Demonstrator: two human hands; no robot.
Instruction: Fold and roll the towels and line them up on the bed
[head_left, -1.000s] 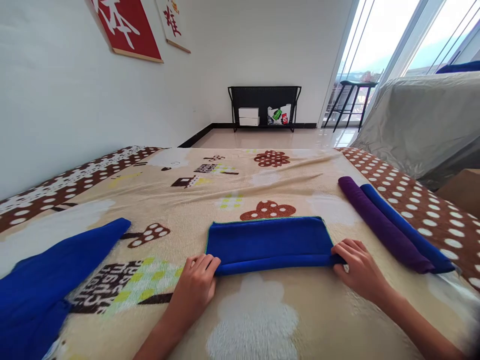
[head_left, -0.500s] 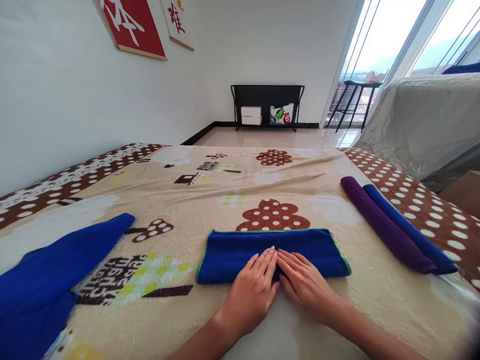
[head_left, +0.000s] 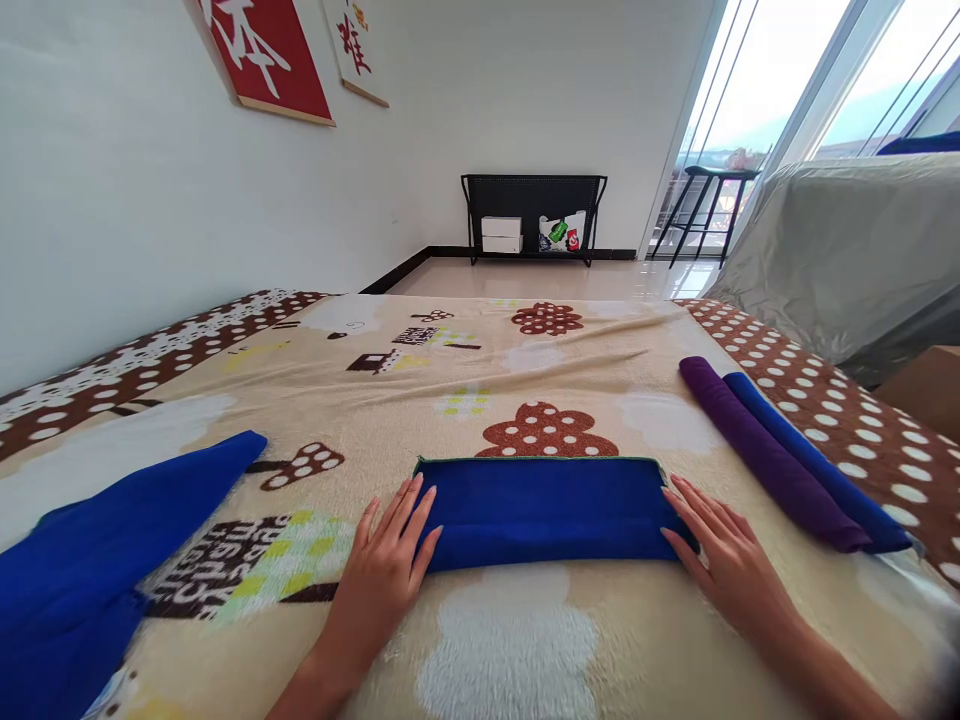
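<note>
A blue cloth (head_left: 544, 510) with green stitched edging lies folded into a flat, wide strip in front of me. At its left end rests my left hand (head_left: 390, 550), fingers spread, the tips touching the cloth's edge. My right hand (head_left: 716, 550) lies at the opposite end in the same way, its fingers also apart. Neither hand grips the cloth. To the right, a purple rolled cloth (head_left: 772, 460) lies alongside a blue rolled cloth (head_left: 821, 465). Another blue cloth (head_left: 127, 560) is spread loosely at the left, partly out of view.
Everything lies on a patterned fleece blanket (head_left: 510, 640) with a brown polka-dot border, slightly wrinkled toward the far side. Beyond it stands a black rack (head_left: 534, 200) against the wall. A covered piece of furniture (head_left: 862, 240) and a cardboard box (head_left: 922, 390) are on the right.
My hands have parted from the middle of the folded blue cloth, the left sliding to its left end and the right to its right end. The other cloths stay put.
</note>
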